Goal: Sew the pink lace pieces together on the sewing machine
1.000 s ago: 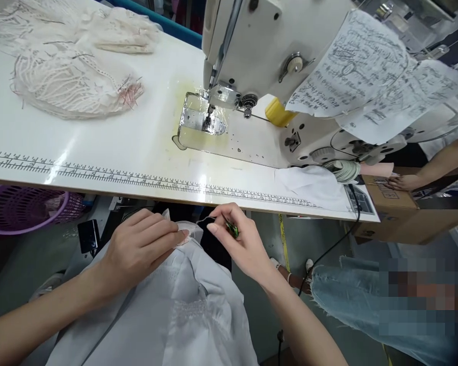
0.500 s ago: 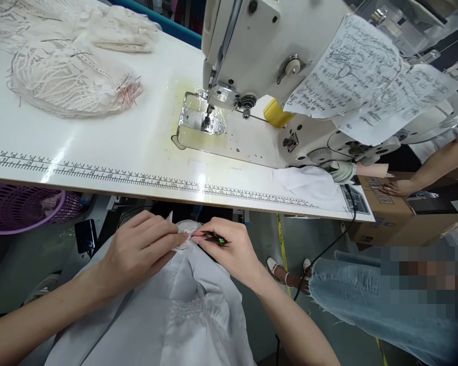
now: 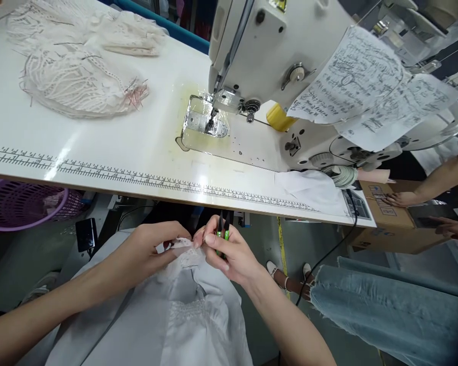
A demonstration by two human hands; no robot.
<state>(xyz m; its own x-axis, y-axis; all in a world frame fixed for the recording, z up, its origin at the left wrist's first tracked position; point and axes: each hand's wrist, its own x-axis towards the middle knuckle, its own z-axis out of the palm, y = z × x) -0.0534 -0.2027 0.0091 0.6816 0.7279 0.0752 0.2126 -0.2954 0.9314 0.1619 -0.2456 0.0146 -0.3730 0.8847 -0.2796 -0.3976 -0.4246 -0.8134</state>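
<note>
Cloth [image 3: 193, 325] is held at the lower centre of the frame, its lacy white edge [image 3: 188, 258] pinched by the left hand [image 3: 152, 249] and the right hand [image 3: 234, 256], where green-handled snips [image 3: 226, 234] are also gripped. That edge is best kept lightly taut, the snips' tips turned clear.

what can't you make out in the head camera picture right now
All in the head view:
Snips: handles mostly hidden by the right hand.
Paper sheets: writing too small and blurred to read.
Purple basket: left side cut off by the picture edge.
</note>
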